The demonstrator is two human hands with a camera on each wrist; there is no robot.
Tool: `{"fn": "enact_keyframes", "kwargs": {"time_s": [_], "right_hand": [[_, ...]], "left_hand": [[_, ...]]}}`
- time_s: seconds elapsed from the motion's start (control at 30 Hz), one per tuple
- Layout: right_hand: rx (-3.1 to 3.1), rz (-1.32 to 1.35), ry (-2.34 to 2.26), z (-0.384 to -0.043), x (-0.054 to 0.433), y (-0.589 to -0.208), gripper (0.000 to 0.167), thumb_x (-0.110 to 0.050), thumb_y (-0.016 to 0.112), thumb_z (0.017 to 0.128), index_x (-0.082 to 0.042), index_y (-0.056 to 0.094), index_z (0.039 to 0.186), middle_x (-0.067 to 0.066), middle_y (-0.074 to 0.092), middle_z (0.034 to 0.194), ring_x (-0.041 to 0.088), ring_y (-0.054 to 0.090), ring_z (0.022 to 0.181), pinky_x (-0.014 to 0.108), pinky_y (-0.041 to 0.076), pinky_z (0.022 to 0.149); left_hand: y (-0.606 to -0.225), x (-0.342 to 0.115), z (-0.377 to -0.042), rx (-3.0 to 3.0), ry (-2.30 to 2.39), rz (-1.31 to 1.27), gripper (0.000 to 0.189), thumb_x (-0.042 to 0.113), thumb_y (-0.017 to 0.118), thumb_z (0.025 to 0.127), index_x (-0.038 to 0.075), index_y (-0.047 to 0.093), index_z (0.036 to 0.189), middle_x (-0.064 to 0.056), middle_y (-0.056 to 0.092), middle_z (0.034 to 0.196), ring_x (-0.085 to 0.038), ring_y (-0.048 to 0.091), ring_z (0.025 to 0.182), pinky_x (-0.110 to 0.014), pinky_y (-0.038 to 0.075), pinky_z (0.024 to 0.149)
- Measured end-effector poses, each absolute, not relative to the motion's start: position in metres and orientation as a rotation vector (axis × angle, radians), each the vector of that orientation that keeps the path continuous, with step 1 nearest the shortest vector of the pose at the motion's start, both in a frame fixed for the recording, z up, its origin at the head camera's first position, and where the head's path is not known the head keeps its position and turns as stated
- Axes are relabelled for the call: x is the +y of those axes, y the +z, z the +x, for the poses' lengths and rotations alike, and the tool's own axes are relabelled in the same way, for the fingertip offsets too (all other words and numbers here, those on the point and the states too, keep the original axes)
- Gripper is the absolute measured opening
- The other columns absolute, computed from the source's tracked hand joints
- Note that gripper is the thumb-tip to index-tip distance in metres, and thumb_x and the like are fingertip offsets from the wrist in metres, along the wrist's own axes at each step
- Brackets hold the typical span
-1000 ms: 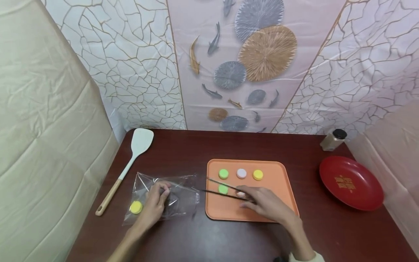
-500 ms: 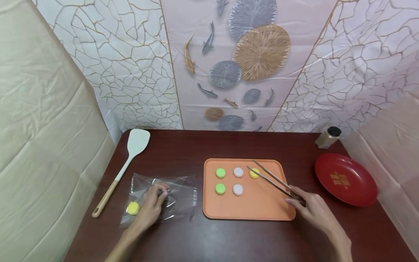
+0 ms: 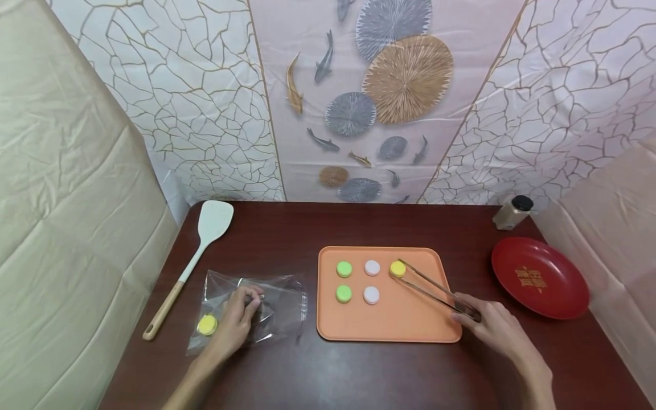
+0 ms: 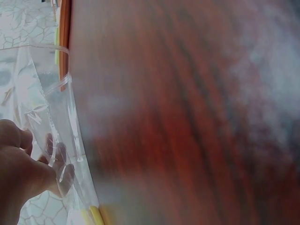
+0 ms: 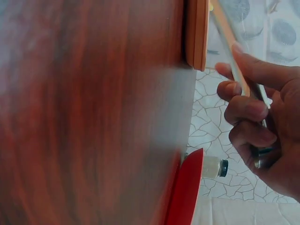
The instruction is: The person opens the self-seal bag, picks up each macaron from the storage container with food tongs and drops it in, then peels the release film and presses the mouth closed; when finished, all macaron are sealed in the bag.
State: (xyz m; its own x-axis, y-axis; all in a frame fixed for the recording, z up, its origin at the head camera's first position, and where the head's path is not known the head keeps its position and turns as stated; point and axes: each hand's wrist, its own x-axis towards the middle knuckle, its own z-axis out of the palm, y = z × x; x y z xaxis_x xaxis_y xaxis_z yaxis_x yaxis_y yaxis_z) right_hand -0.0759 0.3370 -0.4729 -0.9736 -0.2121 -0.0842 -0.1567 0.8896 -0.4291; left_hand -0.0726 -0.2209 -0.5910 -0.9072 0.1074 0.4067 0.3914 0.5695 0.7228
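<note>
My left hand (image 3: 233, 324) pinches the upper layer of a clear plastic bag (image 3: 287, 307) lying on the table in the head view. A yellow macaron (image 3: 207, 324) is in the bag, left of that hand. My right hand (image 3: 494, 327) grips metal tongs (image 3: 466, 308), fingers curled round them in the right wrist view. The tongs' tips lie on both sides of a second yellow macaron (image 3: 397, 269) on the orange tray (image 3: 389, 329); contact is hard to tell. Two green macarons (image 3: 344, 294) and two pale lilac macarons (image 3: 371, 295) sit left of it.
A white spatula (image 3: 212, 225) with a wooden handle lies at the left. On the right stand a red plate (image 3: 564, 285) with gold characters and a black-lidded jar (image 3: 512, 213). A patterned cloth hangs behind the table.
My right hand moved rightward from over the tray's middle, and the tongs swung round to point far left. Their tips then lowered around the tray's yellow macaron. My left hand stayed on the bag.
</note>
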Motion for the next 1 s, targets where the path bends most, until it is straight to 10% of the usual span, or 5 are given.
{"fn": "enact_keyframes", "kwargs": {"time_s": [0.77, 1.0], "right_hand": [[2.871, -0.663, -0.895, -0.077, 0.301, -0.467, 0.033, -0.016, 0.084, 0.097, -0.006, 0.079, 0.129, -0.009, 0.078, 0.099, -0.004, 0.055, 0.078, 0.025, 0.048, 0.070], [2.735, -0.894, -0.953, -0.082, 0.257, -0.463, 0.027, -0.017, 0.082, 0.100, -0.009, 0.078, 0.125, -0.019, 0.050, 0.074, -0.005, 0.044, 0.067, 0.021, 0.040, 0.062]], "left_hand": [[-0.573, -0.213, -0.068, -2.461, -1.249, -0.394, 0.025, -0.004, 0.065, 0.103, 0.017, 0.053, 0.108, -0.006, 0.072, 0.122, -0.031, 0.063, 0.120, -0.048, 0.032, 0.110], [-0.566, -0.210, -0.064, -2.435, -1.256, -0.406, 0.029, -0.007, 0.066, 0.101, 0.017, 0.051, 0.107, -0.012, 0.072, 0.119, -0.036, 0.063, 0.116, -0.042, 0.032, 0.108]]}}
